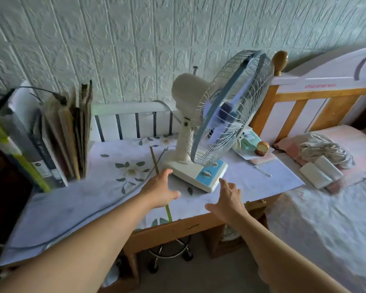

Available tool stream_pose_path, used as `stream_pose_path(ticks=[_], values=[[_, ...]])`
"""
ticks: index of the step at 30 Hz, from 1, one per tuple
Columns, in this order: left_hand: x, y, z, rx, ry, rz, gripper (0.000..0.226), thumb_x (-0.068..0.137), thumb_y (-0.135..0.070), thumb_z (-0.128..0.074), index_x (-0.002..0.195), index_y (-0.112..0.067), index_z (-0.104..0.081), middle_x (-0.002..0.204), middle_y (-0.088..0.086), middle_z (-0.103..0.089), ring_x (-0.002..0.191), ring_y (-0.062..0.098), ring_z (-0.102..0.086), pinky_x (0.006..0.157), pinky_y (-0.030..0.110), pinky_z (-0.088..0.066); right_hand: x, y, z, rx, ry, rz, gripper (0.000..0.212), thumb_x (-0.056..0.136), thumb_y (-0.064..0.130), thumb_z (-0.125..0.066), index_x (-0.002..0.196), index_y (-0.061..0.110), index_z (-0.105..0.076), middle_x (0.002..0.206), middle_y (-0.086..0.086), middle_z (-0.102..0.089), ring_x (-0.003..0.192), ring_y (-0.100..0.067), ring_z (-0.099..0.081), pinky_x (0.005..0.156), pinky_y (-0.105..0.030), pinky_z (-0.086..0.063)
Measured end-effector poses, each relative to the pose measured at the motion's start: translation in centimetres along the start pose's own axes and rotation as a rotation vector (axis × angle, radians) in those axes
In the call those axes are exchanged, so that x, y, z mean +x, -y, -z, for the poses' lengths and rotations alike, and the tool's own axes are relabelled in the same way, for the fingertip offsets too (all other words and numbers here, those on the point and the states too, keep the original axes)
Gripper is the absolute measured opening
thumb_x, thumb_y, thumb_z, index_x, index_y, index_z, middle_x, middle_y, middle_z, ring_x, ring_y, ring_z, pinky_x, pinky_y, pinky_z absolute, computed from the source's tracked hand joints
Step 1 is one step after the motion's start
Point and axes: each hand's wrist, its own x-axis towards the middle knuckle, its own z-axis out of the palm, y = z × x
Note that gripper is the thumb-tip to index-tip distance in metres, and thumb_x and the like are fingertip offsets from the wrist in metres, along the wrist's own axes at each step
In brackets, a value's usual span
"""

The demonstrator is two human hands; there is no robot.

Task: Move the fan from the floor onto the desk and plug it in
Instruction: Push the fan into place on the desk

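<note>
Both forearms reach in from the near edge, the left hand (pixel 161 190) and right hand (pixel 228 199) hovering just short of the fan (pixel 211 123), fingers spread apart and gripping nothing. That fan stands upright on the worktop (pixel 72 208), its base (pixel 195 171) close to the front edge, likely so the knobs stay within reach. Its cord (pixel 89 216) trails left across the cloth and off the edge, so I judge plugging in is the step left
</note>
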Motion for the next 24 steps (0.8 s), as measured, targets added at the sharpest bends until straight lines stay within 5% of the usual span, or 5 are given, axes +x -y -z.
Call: stream_pose_path(ticks=[13, 16, 19, 24], values=[[13.5, 2.9, -4.5, -0.140, -0.245, -0.161, 0.079, 0.078, -0.036, -0.067, 0.143, -0.023, -0.022, 0.148, 0.001, -0.035, 0.130, 0.022, -0.040, 0.088, 0.028, -0.035, 10.0, -3.3, -7.8, 0.043, -0.253, 0.067, 0.097, 0.070, 0.042, -0.077, 0.146, 0.033, -0.018, 0.151, -0.013, -0.014, 0.134, -0.034, -0.026, 0.103, -0.047, -0.038], [16.3, 3.2, -4.7, -0.161, -0.308, -0.128, 0.088, 0.080, -0.042, -0.063, 0.147, -0.023, -0.009, 0.153, 0.005, -0.030, 0.135, 0.027, -0.037, 0.100, 0.035, -0.036, 11.5, -3.9, -8.9, 0.127, -0.283, 0.105, 0.086, 0.067, 0.040, -0.079, 0.139, 0.038, -0.031, 0.145, -0.009, -0.022, 0.129, -0.032, -0.037, 0.095, -0.041, -0.045], [18.4, 3.1, -4.9, -0.214, -0.330, -0.174, 0.082, 0.082, -0.039, -0.061, 0.146, -0.021, -0.012, 0.148, 0.010, -0.037, 0.129, 0.029, -0.043, 0.095, 0.036, -0.039, 12.4, -4.4, -9.4, 0.210, -0.335, 0.128, 0.076, 0.062, 0.039, -0.081, 0.130, 0.041, -0.045, 0.139, -0.005, -0.031, 0.121, -0.025, -0.045, 0.081, -0.029, -0.043], [21.1, 1.7, -5.0, -0.462, -0.333, -0.245, 0.081, 0.079, -0.028, -0.069, 0.140, -0.019, -0.018, 0.136, 0.009, -0.048, 0.116, 0.029, -0.052, 0.097, 0.038, -0.046, 13.2, -5.3, -9.4, 0.234, -0.371, 0.178, 0.079, 0.059, 0.039, -0.084, 0.131, 0.037, -0.050, 0.138, -0.004, -0.038, 0.122, -0.022, -0.044, 0.083, -0.023, -0.043]])
